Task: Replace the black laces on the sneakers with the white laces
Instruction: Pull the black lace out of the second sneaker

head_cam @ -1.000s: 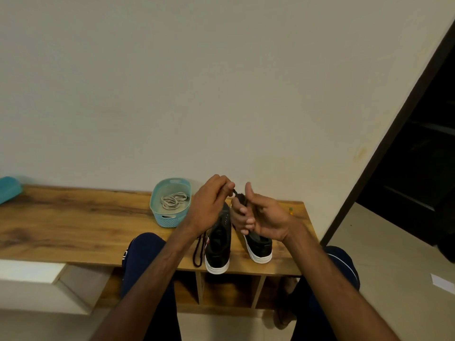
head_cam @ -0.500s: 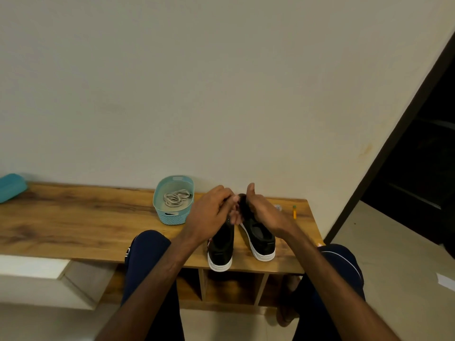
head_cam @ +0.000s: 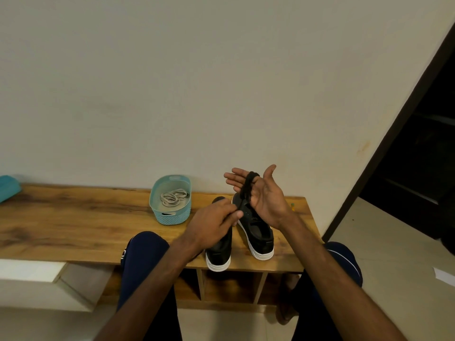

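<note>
Right hand [head_cam: 264,195] was raised above the sneakers, palm turned up and toward the person, fingers [head_cam: 234,178] straight and spread, thumb out. Black lace [head_cam: 248,190] was looped in a bundle around those fingers, its long axis running from the fingertips' side down across the palm toward the left hand. Left hand [head_cam: 213,225] sat lower, fingers [head_cam: 235,214] curled and pinching the lower end of the black lace, just over the left sneaker.

Left sneaker [head_cam: 219,253] and right sneaker [head_cam: 258,233] stood side by side on the wooden surface [head_cam: 73,217], near its front edge. Both lay long axis near-to-far, heels toward the person, toes toward the wall; right sneaker's toe angled slightly left. No lace was visible in the right sneaker's eyelets; left sneaker's top was hidden by the hand.

Teal basket [head_cam: 170,216] stood left of the sneakers, holding the white laces [head_cam: 173,196] in a loose coil
</note>
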`<state>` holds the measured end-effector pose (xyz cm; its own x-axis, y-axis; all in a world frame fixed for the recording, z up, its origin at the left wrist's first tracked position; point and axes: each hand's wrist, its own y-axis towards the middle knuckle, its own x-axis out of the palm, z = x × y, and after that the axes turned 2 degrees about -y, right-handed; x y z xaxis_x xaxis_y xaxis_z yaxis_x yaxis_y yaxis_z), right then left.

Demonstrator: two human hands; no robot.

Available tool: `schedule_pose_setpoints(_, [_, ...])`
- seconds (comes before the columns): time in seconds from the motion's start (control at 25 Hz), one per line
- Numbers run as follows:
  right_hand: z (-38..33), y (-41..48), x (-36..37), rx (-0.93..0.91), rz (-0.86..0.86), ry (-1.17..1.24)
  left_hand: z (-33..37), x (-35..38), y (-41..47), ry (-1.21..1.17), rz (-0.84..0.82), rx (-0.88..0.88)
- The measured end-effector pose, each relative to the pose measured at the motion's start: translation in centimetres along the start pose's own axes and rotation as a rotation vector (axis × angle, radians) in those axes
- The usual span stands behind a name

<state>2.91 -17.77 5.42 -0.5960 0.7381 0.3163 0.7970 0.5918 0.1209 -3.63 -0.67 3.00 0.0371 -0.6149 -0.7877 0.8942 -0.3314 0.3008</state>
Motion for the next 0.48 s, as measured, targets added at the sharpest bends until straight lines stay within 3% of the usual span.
schedule_pose_setpoints(0.08, [1.1,-0.6,-0.3,0.054,0.079,-0.279,0.3,-0.5,0.0,0.140,0.028,0.034])
schedule_pose_setpoints(0.16, [1.7,-1.6,-0.1,0.148,0.046,-0.487,0.3,-1.5,0.8,0.165,0.181,0.022])
schedule_pose_setpoints(0.28, [1.7,-2.8,0.7,0.188,-0.157,-0.254,-0.8,-2.2,1.9,0.020,0.234,-0.062])
schedule_pose_setpoints(0.4, [0.9,-2.2,1.0,0.142,-0.179,0.070,0.2,-0.6,1.7,-0.571,0.124,-0.193])
schedule_pose_setpoints(0.48, [0.8,-1.6,0.9,0.104,-0.135,0.232,1.9,0.2,1.0,-0.799,0.092,-0.305])
